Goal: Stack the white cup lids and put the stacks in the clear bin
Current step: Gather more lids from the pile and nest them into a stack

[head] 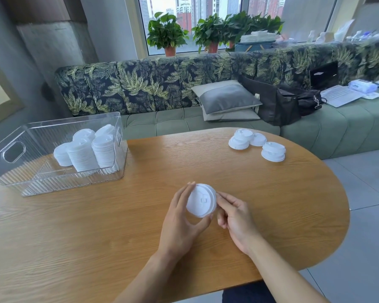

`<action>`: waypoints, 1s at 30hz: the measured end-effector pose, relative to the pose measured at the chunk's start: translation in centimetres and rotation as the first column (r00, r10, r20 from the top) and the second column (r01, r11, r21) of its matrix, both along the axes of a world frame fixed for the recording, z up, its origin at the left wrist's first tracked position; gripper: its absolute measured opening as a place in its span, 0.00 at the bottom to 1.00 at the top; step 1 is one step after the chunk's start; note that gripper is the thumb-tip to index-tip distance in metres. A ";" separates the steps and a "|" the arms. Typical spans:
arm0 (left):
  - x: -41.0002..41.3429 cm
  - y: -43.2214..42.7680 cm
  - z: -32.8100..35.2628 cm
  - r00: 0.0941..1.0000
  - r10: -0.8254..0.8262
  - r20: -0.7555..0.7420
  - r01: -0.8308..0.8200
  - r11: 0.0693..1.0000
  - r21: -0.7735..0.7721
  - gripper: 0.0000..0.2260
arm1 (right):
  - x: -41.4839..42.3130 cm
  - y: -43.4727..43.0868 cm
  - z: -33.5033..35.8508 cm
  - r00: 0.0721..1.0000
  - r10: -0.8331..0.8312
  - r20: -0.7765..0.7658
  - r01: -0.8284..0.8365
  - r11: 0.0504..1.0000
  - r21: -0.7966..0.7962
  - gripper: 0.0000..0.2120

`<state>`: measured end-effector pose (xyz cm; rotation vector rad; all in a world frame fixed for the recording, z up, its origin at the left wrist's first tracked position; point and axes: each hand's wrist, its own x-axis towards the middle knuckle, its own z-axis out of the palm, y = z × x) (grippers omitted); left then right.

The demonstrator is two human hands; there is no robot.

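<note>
Two hands meet over the near middle of the wooden table (118, 226). The left hand (182, 221) curls its fingers and thumb round a white lid (201, 200), which is tilted so that its top faces up and toward the person. The right hand (235, 217) pinches the right rim of the same lid. Whether one lid or a few nested ones are held cannot be told.

On the far right of the table lie the loose lids (242, 139): a cluster of three that overlap, and just to its near right a pair (273, 152), one on top of the other.

At the far left stands the clear bin (53, 182), with ribbed walls and a handle cut-out in its left end. At its right end stand several tall lid stacks (83, 155), close together and leaning slightly.

Beyond the table runs a green sofa (162, 123) with a leaf-print back, two grey cushions (228, 99) and a black bag (278, 103). Potted plants (166, 31) line the window sill behind it.
</note>
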<state>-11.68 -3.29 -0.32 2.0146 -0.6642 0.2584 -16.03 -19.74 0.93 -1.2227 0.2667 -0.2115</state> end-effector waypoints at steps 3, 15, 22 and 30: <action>0.0 -0.1 -0.1 1.000 -0.013 -0.011 0.013 1.000 0.000 0.38 | -0.1 -0.1 0.1 1.000 0.007 -0.009 -0.006 0.999 0.035 0.11; 0.2 0.0 -0.5 0.999 -0.033 -0.021 0.034 0.999 0.023 0.38 | -0.2 -0.3 0.0 0.999 0.054 -0.003 -0.054 0.998 0.006 0.13; -0.2 -0.1 0.1 0.992 -0.039 -0.124 0.034 0.998 -0.046 0.38 | -0.2 -0.1 0.0 0.998 0.056 0.019 -0.055 0.996 -0.074 0.13; 1.0 1.0 1.4 0.877 -0.099 -0.471 -0.081 0.935 -0.346 0.12 | -0.3 0.5 -0.1 1.000 0.010 0.024 -0.003 0.965 -0.262 0.09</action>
